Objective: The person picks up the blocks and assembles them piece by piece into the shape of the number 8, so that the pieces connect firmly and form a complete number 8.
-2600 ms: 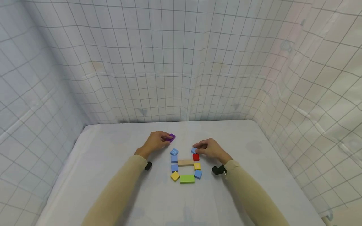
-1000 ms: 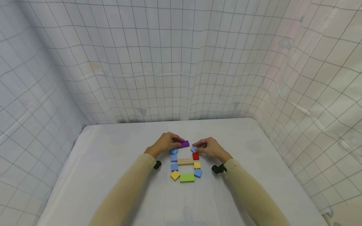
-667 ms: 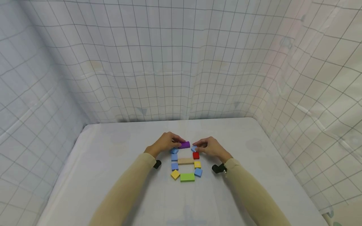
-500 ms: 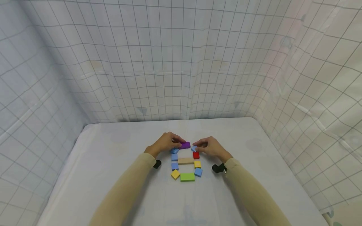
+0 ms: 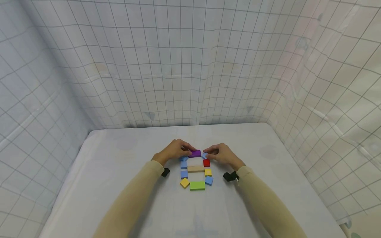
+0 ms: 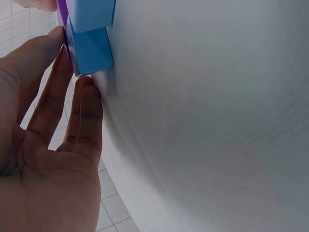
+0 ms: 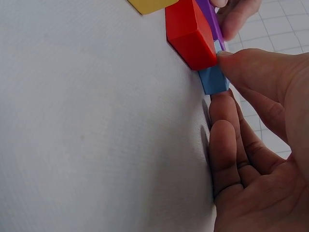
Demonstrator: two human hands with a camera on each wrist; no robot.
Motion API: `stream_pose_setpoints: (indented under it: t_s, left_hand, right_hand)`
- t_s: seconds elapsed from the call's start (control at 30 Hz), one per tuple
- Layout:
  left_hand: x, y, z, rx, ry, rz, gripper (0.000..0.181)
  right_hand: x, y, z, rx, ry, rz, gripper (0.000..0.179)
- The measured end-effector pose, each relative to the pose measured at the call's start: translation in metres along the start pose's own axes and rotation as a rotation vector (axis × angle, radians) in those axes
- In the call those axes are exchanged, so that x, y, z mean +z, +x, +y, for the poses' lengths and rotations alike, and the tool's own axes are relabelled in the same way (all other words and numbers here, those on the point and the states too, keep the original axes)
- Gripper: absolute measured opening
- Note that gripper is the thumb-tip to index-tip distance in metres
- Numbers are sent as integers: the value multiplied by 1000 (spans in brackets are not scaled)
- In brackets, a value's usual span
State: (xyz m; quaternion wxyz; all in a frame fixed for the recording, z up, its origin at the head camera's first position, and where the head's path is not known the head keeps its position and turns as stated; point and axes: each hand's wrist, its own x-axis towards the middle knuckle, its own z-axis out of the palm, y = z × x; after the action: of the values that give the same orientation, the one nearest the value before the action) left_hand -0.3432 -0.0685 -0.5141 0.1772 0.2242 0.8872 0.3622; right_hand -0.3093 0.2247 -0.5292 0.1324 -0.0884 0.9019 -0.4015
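My left hand (image 5: 173, 150) pinches the left part of a purple rectangular block (image 5: 196, 153), which lies crosswise at the far end of a block layout. Under that hand's thumb in the head view is a light blue block (image 5: 184, 158), larger in the left wrist view. On the other side, my right hand (image 5: 222, 154) holds a small light blue block (image 7: 214, 81) between thumb and fingers, close to the purple block's right end. Directly in front of it sits a red block (image 5: 206, 162). Its remaining fingers lie along the table in the right wrist view.
A wooden bar (image 5: 195, 169) spans two columns of blocks: blue ones (image 5: 184, 174) on the left, a yellow one (image 5: 208, 172) on the right. At the near end lie a green block (image 5: 197, 185), a yellow block (image 5: 185, 182) and a blue block (image 5: 209, 180). Gridded curtains (image 5: 190, 66) surround the white table.
My left hand has brought the purple block rightward, from the far left to between the two far blue blocks, turning it crosswise. The right hand stays at its blue block.
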Motion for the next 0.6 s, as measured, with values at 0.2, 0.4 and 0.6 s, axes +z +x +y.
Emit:
stream_pose_setpoints:
  t_s: [0.2, 0.4, 0.6]
  left_hand:
    - [0, -1, 0, 10, -5, -6, 27]
    - [0, -2, 1, 10, -7, -6, 28]
    - [0, -1, -1, 33, -26, -9, 28]
  right_hand:
    - [1, 0, 1, -3, 2, 4, 26]
    - [0, -2, -2, -18, -7, 2, 27]
    - [1, -1, 0, -22, -6, 2, 27]
